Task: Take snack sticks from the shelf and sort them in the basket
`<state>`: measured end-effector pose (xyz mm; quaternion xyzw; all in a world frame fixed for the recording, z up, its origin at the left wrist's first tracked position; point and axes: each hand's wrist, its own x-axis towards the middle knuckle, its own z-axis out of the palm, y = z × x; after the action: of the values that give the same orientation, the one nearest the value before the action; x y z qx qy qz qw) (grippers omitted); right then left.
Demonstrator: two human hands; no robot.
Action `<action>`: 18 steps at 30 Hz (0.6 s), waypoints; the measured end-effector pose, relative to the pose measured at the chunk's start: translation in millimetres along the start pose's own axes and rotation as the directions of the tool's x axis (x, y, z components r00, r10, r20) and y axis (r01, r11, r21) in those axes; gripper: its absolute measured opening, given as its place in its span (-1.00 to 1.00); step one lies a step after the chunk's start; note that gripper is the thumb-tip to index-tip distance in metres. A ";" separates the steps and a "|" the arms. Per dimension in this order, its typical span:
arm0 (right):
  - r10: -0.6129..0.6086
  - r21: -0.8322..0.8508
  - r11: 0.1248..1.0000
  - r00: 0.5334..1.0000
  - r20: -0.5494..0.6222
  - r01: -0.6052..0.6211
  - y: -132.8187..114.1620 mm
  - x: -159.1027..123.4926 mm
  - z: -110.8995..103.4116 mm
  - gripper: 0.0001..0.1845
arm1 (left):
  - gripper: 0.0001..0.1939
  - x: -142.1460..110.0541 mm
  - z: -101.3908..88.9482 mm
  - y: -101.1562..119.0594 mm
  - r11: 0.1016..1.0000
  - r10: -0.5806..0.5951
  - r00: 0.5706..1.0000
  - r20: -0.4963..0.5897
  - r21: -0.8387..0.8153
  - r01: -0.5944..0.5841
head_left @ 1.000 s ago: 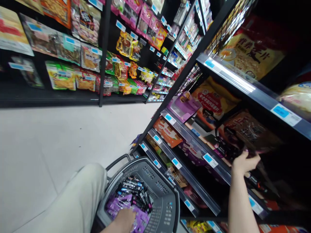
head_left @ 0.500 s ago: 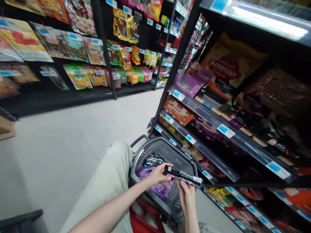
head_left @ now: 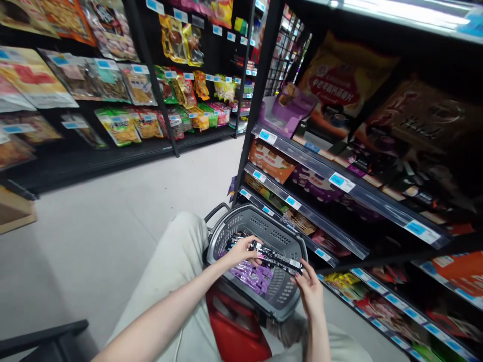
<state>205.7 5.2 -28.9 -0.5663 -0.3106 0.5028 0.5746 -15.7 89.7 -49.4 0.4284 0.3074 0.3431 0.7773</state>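
Observation:
A long, narrow black packet point(head_left: 277, 259) with shiny wrapping lies across the space between my hands. It could be more than one stick packet; the overlap hides this. My left hand point(head_left: 244, 251) pinches its left end, thumb on top. At its right end the fingers of my right hand point(head_left: 310, 284) close on the tip. Both hands are over a grey plastic shopping basket point(head_left: 260, 221). Inside the basket lie purple packets point(head_left: 254, 276) and dark packets, the latter partly covered by my left hand.
Close on the right stands a black shelf unit with price-tagged ledges point(head_left: 309, 161) and bagged goods. Snack bags hang on a far-left rack point(head_left: 124, 125). Below the basket is a red object point(head_left: 234, 327). A cardboard box point(head_left: 15, 208) sits on the floor at left.
My right hand has moved right, out to the packet's far end. The packet has come slightly left and up, lying over the basket. The view has shifted a little.

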 end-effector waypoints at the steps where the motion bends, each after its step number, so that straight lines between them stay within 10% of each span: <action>1: 0.006 -0.022 1.000 1.000 0.024 -0.006 0.5 0.4 -3.0 -0.46 | -0.54 0.0 -0.8 -0.3 1.000 -0.004 1.000 0.001 0.002 0.004; 18: -0.015 -0.322 0.947 0.999 -0.037 0.002 -1.0 6.6 -6.0 -0.70 | -0.62 5.9 -14.8 -5.4 0.991 -0.090 0.991 -0.102 0.085 0.099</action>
<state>213.5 9.5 -30.4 -0.6607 -0.3796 0.4320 0.4825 -22.3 99.0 -61.8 0.4307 0.3804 0.3123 0.7565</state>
